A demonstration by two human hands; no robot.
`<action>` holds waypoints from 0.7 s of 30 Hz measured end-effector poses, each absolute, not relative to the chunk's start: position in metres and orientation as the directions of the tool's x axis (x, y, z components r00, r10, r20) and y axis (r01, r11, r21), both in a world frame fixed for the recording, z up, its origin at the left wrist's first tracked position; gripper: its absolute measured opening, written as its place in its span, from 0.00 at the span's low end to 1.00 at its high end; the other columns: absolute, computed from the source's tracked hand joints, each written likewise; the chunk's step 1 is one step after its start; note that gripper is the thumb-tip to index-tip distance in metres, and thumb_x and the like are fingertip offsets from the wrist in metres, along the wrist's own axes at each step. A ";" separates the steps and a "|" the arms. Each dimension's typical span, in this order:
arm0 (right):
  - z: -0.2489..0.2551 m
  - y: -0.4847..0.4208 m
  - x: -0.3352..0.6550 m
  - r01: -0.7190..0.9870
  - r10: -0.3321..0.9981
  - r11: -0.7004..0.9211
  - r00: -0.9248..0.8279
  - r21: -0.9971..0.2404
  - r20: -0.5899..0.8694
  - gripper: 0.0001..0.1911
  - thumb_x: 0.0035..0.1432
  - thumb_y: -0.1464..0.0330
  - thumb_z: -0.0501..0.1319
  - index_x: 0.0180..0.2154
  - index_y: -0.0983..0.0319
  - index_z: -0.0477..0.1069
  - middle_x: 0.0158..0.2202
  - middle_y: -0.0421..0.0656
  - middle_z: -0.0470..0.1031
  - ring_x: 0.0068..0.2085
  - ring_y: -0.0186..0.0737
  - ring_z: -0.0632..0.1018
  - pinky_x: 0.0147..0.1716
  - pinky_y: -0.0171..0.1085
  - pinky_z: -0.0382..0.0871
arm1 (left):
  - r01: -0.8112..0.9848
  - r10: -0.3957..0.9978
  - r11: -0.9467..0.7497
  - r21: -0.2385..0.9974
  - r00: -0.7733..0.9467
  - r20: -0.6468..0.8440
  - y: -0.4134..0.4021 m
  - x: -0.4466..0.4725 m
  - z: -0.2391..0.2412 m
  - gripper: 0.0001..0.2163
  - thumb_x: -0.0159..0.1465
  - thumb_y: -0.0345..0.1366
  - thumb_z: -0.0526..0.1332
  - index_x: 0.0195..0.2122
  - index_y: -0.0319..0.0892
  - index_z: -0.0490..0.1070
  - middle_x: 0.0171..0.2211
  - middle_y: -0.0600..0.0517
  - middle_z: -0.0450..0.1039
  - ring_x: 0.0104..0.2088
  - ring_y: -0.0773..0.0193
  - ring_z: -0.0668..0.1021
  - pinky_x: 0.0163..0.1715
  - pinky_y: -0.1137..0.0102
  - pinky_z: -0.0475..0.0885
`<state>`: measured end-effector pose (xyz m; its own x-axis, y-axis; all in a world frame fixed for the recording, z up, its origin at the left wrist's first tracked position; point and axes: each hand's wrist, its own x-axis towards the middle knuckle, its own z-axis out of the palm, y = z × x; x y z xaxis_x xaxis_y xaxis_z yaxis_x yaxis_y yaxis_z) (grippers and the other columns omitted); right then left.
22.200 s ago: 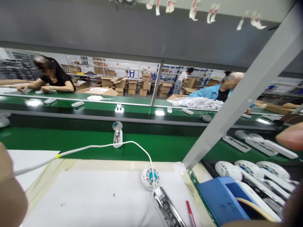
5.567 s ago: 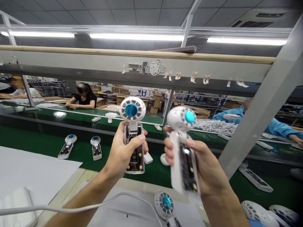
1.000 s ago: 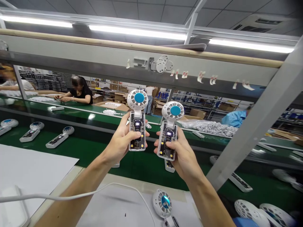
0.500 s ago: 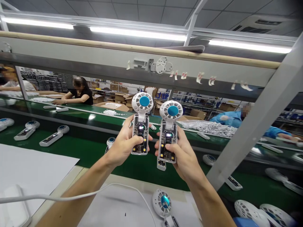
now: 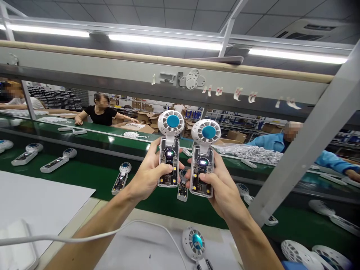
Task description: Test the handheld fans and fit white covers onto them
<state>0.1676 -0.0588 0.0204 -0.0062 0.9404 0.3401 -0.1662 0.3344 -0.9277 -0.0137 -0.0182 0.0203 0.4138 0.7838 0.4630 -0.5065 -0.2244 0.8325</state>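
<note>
My left hand [image 5: 146, 173] is closed around a small handheld fan [image 5: 170, 123], its thumb pressed on the bare circuit board of the handle. A second handheld fan [image 5: 206, 133] is gripped upright in my right hand [image 5: 225, 185], with that thumb also on the board. Both have white slotted heads with blue centres, and small lit displays show on the boards. The fingers behind the handles are partly hidden. Below my hands, another fan [image 5: 194, 243] lies on the white work surface, a white cable [image 5: 118, 229] running beside it.
A green conveyor belt [image 5: 92, 176] carries several more fans. At right a slanted metal post [image 5: 298, 138] crosses the view; white fan parts [image 5: 299, 253] lie near its foot. Across the belt sit a person in black [image 5: 102, 114] and a person in blue [image 5: 267, 141], near piled white parts [image 5: 250, 153].
Fans on the near belt have shifted left. The person in black has raised their head and stretched an arm toward a box. My hands still hold both fans, almost unmoved.
</note>
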 end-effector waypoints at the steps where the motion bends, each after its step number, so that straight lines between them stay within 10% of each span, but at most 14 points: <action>1: 0.020 -0.058 0.168 -0.158 0.941 0.335 -0.003 -0.929 0.339 0.42 0.54 0.68 0.64 0.67 0.52 0.49 0.45 0.42 0.77 0.33 0.39 0.80 0.32 0.39 0.78 | -0.506 0.783 -0.226 0.832 0.414 0.464 -0.018 -0.013 0.020 0.34 0.57 0.31 0.64 0.63 0.44 0.49 0.36 0.50 0.77 0.27 0.61 0.80 0.26 0.69 0.74; 21: 0.024 -0.060 0.167 -0.267 0.935 0.353 0.097 -0.897 0.340 0.31 0.53 0.63 0.67 0.56 0.52 0.60 0.43 0.40 0.77 0.34 0.40 0.80 0.32 0.39 0.78 | -0.295 0.846 -0.470 0.832 0.119 0.520 -0.008 -0.011 0.009 0.17 0.61 0.40 0.68 0.47 0.44 0.64 0.33 0.53 0.76 0.24 0.66 0.76 0.24 0.71 0.73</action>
<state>0.1670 -0.0600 0.0238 0.0966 0.9355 0.3399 -0.2666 0.3533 -0.8967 -0.0107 -0.0082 0.0093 0.1193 0.8458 0.5200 -0.2953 -0.4698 0.8319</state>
